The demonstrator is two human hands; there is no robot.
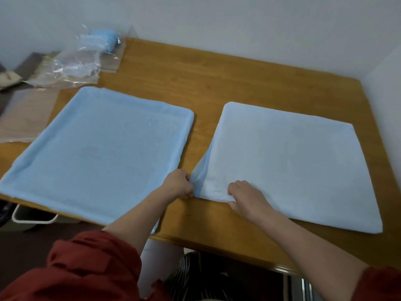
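A: Where is the work right now?

B: On the folded towel (288,166), which lies on the right half of the tabletop (217,83), its near edge close to the front rim. Both hands are at its near left corner.

A: What does each grip have?

B: The left hand (179,184) is clamped on the corner itself, fingers curled in and pinching the layers where a bluer underside shows. The right hand (247,197) sits just beside it on the near edge, fingers bent over the top layer and thumb low at the hem, so that grip also looks closed on the cloth.

A: Which step would you call it?

B: Squaring up a fold, I think. The corner layers do not match, and a wedge of the lower layer sticks out to the left.

A: And the next move?

B: It calls for drawing that corner taut and setting the layers edge on edge, then smoothing the wrinkles near the right hand. The hands need to pull together, or the upper layer slides askew.

A: Anything else about?

B: A flat towel (97,153) lies spread to the left, apart from this one, with its near edge over the front rim. Crumpled plastic wrapping (76,61) lies at the far left corner.
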